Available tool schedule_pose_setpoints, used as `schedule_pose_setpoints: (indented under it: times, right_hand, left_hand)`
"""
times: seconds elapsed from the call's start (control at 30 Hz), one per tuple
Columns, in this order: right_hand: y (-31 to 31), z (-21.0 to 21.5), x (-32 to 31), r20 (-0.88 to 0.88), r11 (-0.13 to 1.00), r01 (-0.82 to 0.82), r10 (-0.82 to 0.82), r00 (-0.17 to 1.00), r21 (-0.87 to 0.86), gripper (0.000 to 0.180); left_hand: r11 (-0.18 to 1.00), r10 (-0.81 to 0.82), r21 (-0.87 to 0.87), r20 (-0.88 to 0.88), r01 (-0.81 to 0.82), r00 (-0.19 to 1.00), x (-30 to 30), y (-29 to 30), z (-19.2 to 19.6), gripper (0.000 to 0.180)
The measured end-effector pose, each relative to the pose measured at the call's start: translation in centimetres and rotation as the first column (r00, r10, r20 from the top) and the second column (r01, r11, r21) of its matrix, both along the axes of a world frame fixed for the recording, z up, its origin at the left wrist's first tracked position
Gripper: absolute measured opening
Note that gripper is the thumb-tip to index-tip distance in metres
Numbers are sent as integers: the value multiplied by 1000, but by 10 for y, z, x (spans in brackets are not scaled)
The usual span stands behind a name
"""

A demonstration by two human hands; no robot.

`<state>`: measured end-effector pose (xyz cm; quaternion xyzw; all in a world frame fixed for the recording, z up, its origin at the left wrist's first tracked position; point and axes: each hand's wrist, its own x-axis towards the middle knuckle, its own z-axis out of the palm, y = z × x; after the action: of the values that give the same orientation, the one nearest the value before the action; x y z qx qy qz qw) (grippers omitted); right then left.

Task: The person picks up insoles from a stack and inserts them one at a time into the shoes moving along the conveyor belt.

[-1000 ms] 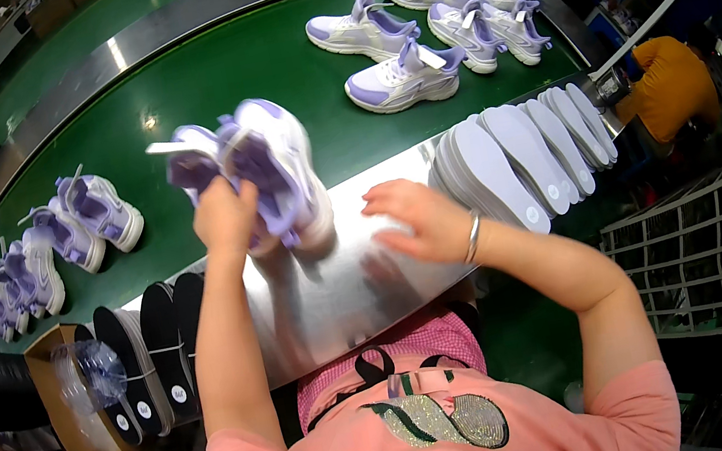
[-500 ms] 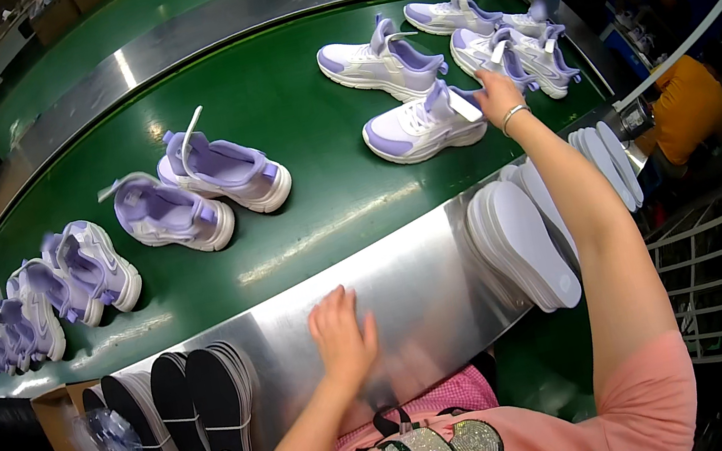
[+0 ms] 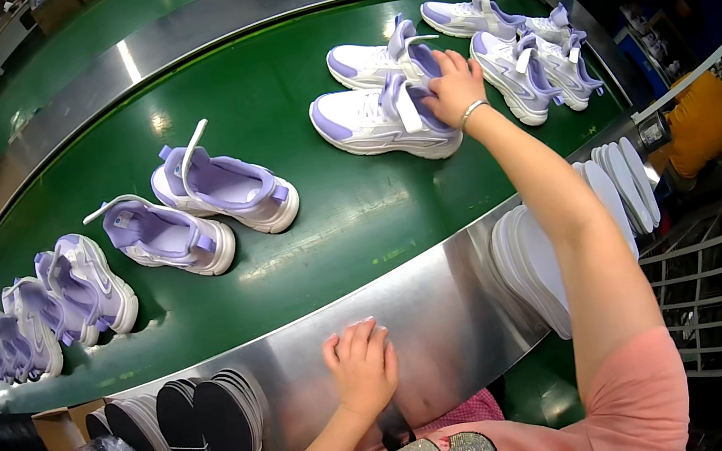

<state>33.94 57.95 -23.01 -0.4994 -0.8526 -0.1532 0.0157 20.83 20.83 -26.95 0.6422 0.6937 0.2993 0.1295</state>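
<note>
My right hand (image 3: 455, 91) is at the heels of two white and lilac sneakers lying side by side on the green belt (image 3: 340, 215). Its fingers are apart: the thumb is by the collar of the near sneaker (image 3: 372, 125), while the other fingers reach toward the heel of the far sneaker (image 3: 371, 64). Where fingertips meet the shoes is partly hidden. My left hand (image 3: 363, 370) rests with fingers loosely stretched on the metal ledge (image 3: 293, 358), holding nothing.
More sneakers (image 3: 224, 187) stand on the belt, left and far right. White insoles (image 3: 527, 264) are stacked on the ledge by my right arm. Banded black insoles (image 3: 228, 428) stand at the left beside a cardboard box (image 3: 71, 441). People work beyond both ends, including one in orange (image 3: 705, 121).
My right hand has moved left along the belt. The near sneaker has shifted left with it, now lying close alongside the far one. My left hand stays on the ledge.
</note>
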Motion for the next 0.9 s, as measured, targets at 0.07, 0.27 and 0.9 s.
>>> schedule_pose_setpoints:
  times: [0.07, 0.27, 0.9]
  right_hand:
    - [15, -13, 3, 23, 987, 113, -111, 994, -113, 27]
    - [-25, 38, -25, 345, 869, 149, 26, 938, -471, 32]
    - [-289, 78, 69, -381, 753, -432, 259, 888, -496, 28]
  left_hand:
    - [1000, -11, 9, 7, 11, 1000, 1, 2, 0, 24]
    - [999, 23, 40, 44, -25, 999, 5, -1, -3, 22]
    - [980, 33, 142, 585, -143, 810, 16, 5, 28, 32]
